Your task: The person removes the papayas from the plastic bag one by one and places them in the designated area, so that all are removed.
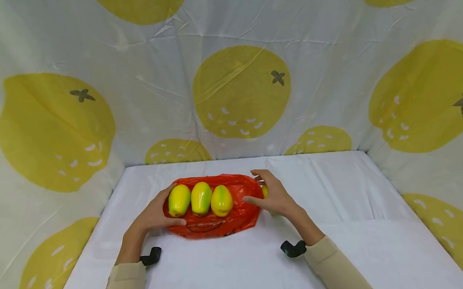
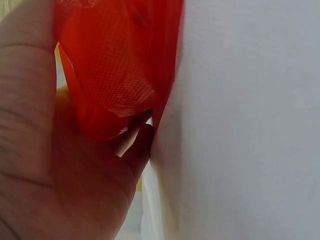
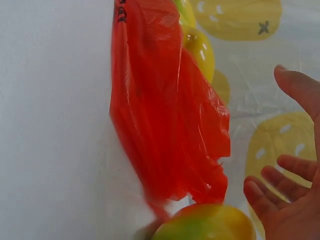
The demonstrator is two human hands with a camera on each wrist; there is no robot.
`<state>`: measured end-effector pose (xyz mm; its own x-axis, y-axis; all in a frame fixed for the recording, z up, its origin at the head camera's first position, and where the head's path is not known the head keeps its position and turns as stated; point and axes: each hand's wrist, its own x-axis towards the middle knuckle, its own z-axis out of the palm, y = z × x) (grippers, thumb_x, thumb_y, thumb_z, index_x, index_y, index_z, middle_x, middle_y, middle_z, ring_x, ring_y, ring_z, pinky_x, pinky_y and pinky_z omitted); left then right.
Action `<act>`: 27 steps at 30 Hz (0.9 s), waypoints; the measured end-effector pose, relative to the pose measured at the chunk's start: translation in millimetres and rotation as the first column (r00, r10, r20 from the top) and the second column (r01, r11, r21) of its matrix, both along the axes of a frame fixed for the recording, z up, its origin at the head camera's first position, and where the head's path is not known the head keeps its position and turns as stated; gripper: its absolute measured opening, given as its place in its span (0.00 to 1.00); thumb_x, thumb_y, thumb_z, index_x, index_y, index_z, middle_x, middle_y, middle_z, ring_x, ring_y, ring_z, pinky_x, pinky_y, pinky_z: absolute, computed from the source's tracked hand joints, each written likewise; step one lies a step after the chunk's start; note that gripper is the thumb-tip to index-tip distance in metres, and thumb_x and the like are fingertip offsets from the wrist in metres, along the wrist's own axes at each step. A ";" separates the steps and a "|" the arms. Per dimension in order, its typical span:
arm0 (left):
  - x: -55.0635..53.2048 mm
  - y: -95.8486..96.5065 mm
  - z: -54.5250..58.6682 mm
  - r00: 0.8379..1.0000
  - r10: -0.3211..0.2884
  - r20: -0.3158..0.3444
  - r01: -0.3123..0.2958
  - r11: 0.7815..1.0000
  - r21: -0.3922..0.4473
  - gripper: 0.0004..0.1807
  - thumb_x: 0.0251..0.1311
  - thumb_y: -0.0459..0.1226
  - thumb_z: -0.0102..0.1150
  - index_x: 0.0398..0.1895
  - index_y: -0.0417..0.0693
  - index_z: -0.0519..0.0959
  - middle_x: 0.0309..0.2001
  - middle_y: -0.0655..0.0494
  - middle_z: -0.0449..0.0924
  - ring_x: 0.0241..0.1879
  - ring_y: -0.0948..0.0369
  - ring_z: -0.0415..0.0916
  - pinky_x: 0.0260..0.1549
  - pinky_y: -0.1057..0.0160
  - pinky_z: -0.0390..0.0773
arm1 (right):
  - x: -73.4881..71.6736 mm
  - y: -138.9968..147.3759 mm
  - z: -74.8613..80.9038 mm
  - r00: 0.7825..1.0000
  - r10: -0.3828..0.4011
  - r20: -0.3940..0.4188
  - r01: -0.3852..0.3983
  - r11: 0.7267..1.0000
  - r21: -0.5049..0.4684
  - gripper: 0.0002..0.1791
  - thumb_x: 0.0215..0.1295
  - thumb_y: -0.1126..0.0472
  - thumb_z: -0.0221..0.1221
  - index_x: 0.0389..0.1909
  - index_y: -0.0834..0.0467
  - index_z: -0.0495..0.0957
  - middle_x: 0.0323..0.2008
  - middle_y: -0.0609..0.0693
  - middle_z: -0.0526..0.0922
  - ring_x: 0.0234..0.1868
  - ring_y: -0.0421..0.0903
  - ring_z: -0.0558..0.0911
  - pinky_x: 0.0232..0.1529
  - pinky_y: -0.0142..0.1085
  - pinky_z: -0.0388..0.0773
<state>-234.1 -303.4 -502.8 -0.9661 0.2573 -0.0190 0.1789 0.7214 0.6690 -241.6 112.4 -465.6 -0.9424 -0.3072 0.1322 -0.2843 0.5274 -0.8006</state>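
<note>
A red plastic bag (image 1: 242, 211) lies on the white cloth, with three yellow-green mangoes in a row on it: the left mango (image 1: 179, 200), the middle mango (image 1: 201, 199) and the right mango (image 1: 221, 201). My left hand (image 1: 153, 214) grips the bag's left end, thumb along the front and fingers reaching behind; the left wrist view shows red plastic (image 2: 115, 65) within its grasp. At the bag's right end, my right hand (image 1: 274, 194) is spread, thumb apart from fingers, holding nothing. Partly hidden beyond it is another mango (image 3: 207, 225), close to the bag's loose edge.
A white cloth (image 1: 221, 265) covers the table. Pale fabric printed with large yellow lemons (image 1: 241, 92) hangs behind and at both sides. Black wrist mounts (image 1: 294, 248) sit at the sleeve cuffs.
</note>
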 end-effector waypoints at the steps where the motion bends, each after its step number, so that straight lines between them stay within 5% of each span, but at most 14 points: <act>1: 0.6 -0.2 -0.3 1.000 0.000 -0.001 0.000 1.000 -0.001 0.71 0.38 0.61 0.82 0.84 0.57 0.47 0.78 0.46 0.58 0.74 0.43 0.60 0.69 0.31 0.66 | 0.5 -2.5 -0.6 1.000 0.003 0.006 -0.003 1.000 -0.001 0.50 0.52 0.36 0.74 0.74 0.47 0.64 0.70 0.52 0.72 0.66 0.54 0.75 0.54 0.50 0.86; 14: -0.1 0.4 -1.0 1.000 -0.007 -0.008 0.007 1.000 -0.017 0.73 0.38 0.61 0.82 0.84 0.57 0.46 0.78 0.45 0.58 0.74 0.42 0.60 0.69 0.30 0.65 | -1.6 -33.6 -7.6 0.998 0.062 0.020 -0.063 0.998 0.016 0.52 0.56 0.33 0.70 0.76 0.53 0.63 0.71 0.54 0.70 0.66 0.52 0.73 0.62 0.56 0.80; 27: -0.4 -0.5 -4.2 1.000 0.004 -0.002 -0.004 1.000 -0.017 0.73 0.37 0.62 0.81 0.84 0.60 0.46 0.78 0.46 0.57 0.74 0.42 0.59 0.67 0.31 0.69 | -1.6 -53.4 -14.8 0.995 0.060 0.078 -0.066 0.995 0.070 0.52 0.57 0.29 0.68 0.76 0.51 0.62 0.71 0.51 0.70 0.65 0.49 0.75 0.63 0.49 0.80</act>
